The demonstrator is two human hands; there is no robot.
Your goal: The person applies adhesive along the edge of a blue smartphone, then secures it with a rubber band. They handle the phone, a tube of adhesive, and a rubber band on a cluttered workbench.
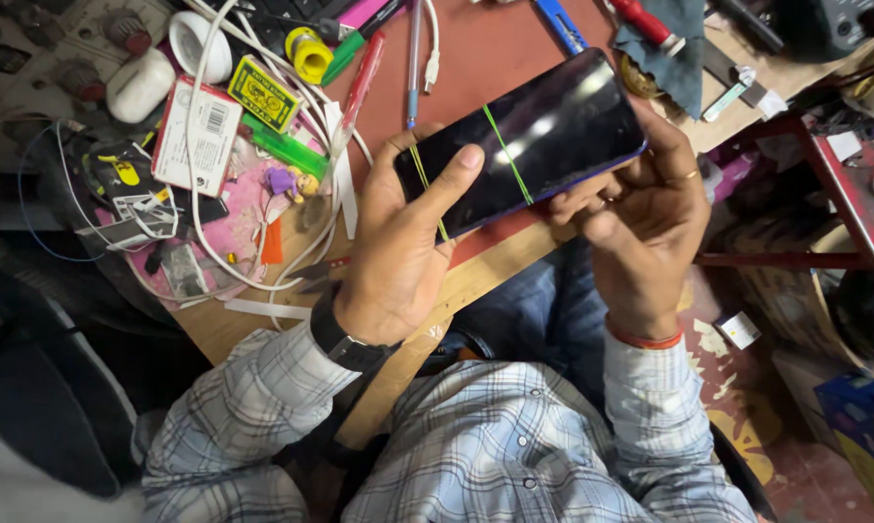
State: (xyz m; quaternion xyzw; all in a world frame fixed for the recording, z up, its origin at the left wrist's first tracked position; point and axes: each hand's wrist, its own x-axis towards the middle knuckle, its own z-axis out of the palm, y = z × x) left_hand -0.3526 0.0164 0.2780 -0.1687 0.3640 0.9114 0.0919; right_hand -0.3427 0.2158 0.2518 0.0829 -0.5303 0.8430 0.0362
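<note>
Cluttered bench [514, 39] lies under my phone [524, 140]. Left hand [398, 242] and right hand [640, 223] both grip it closed; two green lines cross its intact dark screen.

Item: phone [524, 140], a slim slab with a glossy black front and a thin blue-violet edge.
Screen: dark, with two thin green lines running straight across its short width, one near the left end and one near the middle.
Pose: long side tilted, right end farther away and higher, glass facing up.
Place: centre of the scene, held above the near edge of a red-brown worktop.
</note>
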